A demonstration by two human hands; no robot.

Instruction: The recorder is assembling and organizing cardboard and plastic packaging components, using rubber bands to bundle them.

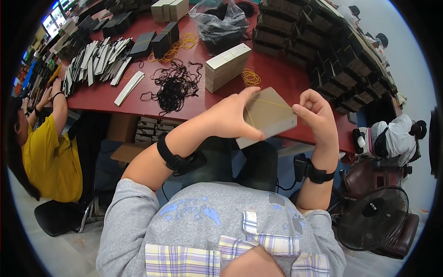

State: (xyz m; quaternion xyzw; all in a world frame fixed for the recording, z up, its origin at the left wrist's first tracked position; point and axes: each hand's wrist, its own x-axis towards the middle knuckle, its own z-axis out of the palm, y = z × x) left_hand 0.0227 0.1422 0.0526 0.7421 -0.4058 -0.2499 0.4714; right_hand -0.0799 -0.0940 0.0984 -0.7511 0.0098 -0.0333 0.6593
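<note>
My left hand (pixel 230 117) grips a stack of tan cardboard sheets (pixel 272 113) by its left edge, held in the air in front of the red table (pixel 281 76). My right hand (pixel 314 113) pinches a yellow rubber band (pixel 270 101) that is stretched across the top of the stack. On the table just beyond lie a second, banded stack of sheets (pixel 227 67), loose yellow rubber bands (pixel 250 77) and a tangle of black elastic cords (pixel 173 87).
Rows of black folded boxes (pixel 318 51) fill the table's right side. Black and white card pieces (pixel 97 62) and a grey plastic bag (pixel 219 23) lie further back. A person in a yellow shirt (pixel 50 157) sits at left, another person (pixel 392 136) at right, a floor fan (pixel 374 217) nearby.
</note>
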